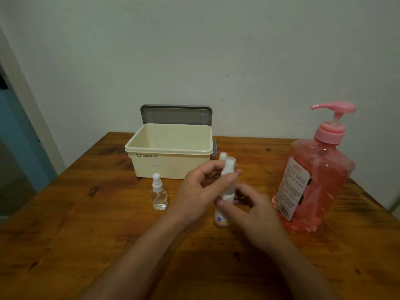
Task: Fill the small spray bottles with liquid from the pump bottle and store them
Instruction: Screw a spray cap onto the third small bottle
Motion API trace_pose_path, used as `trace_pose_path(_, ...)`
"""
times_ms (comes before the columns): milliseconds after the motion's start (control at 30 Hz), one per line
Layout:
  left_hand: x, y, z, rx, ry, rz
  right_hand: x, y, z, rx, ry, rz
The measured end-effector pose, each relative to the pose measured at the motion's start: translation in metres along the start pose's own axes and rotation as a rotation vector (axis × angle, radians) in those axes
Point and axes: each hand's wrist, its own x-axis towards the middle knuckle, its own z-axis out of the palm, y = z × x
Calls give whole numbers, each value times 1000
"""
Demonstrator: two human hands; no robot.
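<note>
The spray bottle [227, 192] is standing upright, nozzle up. The left hand [201, 191] is pinching its neck, right hand [253, 215] gripping its body.

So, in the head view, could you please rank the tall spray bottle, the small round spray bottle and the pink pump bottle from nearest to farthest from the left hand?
1. Tall spray bottle: gripped by the left hand, centre.
2. Small round spray bottle: just to its left, untouched.
3. Pink pump bottle: far right, beyond the right hand.
</note>
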Motion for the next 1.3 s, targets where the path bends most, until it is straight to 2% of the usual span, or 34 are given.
trace_pose_path(167, 3, -3, -1, 30, 48, 0, 0, 0, 0, 3, 0, -4)
trace_pose_path(367, -2, -3, -1, -45, -10, 0, 0, 0, 1, 8, 8, 2)
trace_pose_path(533, 1, -5, 0, 22, 51, -9, 0, -2, 1, 23, -23, 10)
trace_pose_path(767, -1, -4, -4, -31, 1, -6, 0, 1, 1, 20, 5, 0)
trace_pose_path(1000, 2, -6, -3, 16, 48, -18, -1, -4, 0, 27, -27, 4)
trace_pose_path(1300, 1, -5, -5, -38, 31, -25, -1, 0, 0, 23, -17, -8)
